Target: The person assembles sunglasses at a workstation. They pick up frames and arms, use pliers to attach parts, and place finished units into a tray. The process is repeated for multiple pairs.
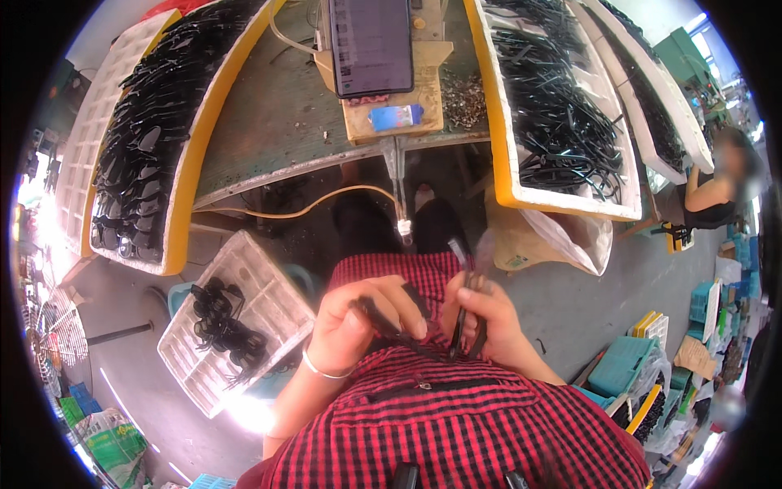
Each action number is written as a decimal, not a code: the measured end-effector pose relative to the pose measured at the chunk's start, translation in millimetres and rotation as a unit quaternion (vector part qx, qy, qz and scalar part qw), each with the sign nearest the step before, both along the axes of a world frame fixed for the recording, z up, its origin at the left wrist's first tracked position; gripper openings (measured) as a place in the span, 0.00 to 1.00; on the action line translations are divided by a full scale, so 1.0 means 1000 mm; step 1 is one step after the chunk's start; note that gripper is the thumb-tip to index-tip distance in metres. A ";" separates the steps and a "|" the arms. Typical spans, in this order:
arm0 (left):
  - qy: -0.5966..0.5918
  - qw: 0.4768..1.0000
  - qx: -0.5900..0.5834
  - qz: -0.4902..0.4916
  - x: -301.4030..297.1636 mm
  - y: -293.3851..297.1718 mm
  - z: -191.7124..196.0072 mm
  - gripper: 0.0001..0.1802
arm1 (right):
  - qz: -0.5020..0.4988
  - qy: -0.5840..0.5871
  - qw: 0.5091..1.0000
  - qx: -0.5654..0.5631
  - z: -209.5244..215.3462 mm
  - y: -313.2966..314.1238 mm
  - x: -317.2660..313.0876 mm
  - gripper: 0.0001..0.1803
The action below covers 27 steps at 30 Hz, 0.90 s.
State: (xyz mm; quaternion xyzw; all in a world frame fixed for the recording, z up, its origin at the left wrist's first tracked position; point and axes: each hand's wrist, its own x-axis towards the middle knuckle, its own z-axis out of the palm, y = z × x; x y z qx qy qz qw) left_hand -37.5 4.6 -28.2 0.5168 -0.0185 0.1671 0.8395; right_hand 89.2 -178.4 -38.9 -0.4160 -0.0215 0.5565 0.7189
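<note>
My left hand (358, 322) grips a black plastic eyeglass part (383, 319) close to my chest, its thin arm running toward my right hand. My right hand (489, 314) holds a slim dark tool or second black arm piece (461, 314) upright, its tip touching the piece in my left hand. Both hands are over my lap, just above my red and black checked shirt (456, 424). A silver bangle (319, 368) circles my left wrist.
A white gridded tray (261, 281) with black frames sits at my left knee. Yellow-rimmed trays of black parts stand left (183, 171) and right (505, 138) on the bench. A dark phone (371, 45) leans on a wooden block. A seated person (721, 183) is at far right.
</note>
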 end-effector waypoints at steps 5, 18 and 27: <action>0.091 0.993 -0.061 -0.032 -0.013 0.000 -0.039 0.53 | -0.073 -0.350 0.926 -0.123 -0.024 0.013 0.007 0.07; 0.265 0.960 -0.023 0.088 0.025 0.002 -0.055 0.26 | -0.175 -0.443 0.864 -0.163 -0.044 0.055 0.015 0.06; 0.253 0.956 -0.100 0.112 0.039 0.004 -0.036 0.22 | -0.186 -0.479 0.844 -0.152 -0.030 0.052 0.025 0.06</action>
